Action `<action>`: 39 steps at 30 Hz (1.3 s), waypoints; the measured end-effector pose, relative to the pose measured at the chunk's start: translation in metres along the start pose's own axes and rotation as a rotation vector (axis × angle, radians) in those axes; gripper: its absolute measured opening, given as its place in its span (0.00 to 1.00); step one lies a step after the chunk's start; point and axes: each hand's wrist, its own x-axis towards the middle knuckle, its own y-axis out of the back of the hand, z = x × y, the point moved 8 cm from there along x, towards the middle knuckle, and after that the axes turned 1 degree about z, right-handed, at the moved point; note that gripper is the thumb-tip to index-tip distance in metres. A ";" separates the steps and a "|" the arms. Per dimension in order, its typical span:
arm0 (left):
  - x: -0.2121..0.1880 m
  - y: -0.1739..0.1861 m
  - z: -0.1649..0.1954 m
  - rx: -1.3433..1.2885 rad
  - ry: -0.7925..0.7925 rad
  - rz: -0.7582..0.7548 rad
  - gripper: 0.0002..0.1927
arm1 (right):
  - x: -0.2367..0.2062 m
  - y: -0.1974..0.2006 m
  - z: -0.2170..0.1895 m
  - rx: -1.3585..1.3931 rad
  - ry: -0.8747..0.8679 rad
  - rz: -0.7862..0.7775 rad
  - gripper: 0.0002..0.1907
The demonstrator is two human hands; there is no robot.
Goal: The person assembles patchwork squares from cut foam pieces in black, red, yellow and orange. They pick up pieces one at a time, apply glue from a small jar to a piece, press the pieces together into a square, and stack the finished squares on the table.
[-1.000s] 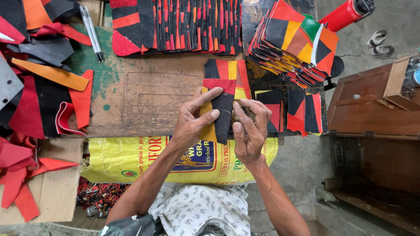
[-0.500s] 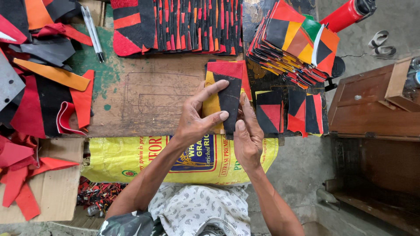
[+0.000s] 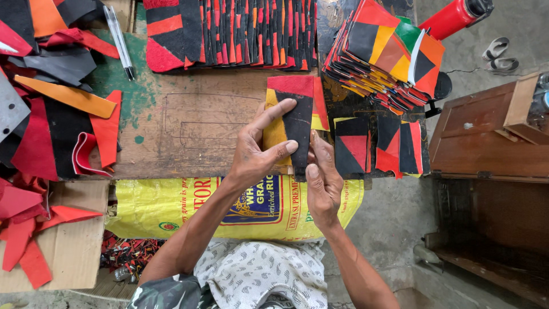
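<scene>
Both hands work a small patchwork piece (image 3: 294, 123) of black, red and yellow leather over the wooden table (image 3: 189, 120). The left hand (image 3: 257, 154) pinches it — index finger stretched along the black strip, thumb pressing from below. The right hand (image 3: 323, 180) grips its lower edge from the right side. Just beside it lie more sewn patches (image 3: 374, 146) (black and red triangles) — a fanned stack (image 3: 389, 54) sits beyond them.
</scene>
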 end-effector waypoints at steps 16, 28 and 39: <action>-0.001 0.002 0.001 0.096 -0.057 0.027 0.35 | 0.011 -0.007 -0.033 -0.572 0.176 -0.002 0.24; 0.001 0.008 -0.001 -0.025 -0.014 0.120 0.39 | 0.003 -0.015 -0.048 -0.815 0.385 0.048 0.17; 0.001 0.009 -0.001 0.011 -0.025 0.147 0.39 | 0.003 -0.021 -0.064 -1.109 0.558 0.020 0.15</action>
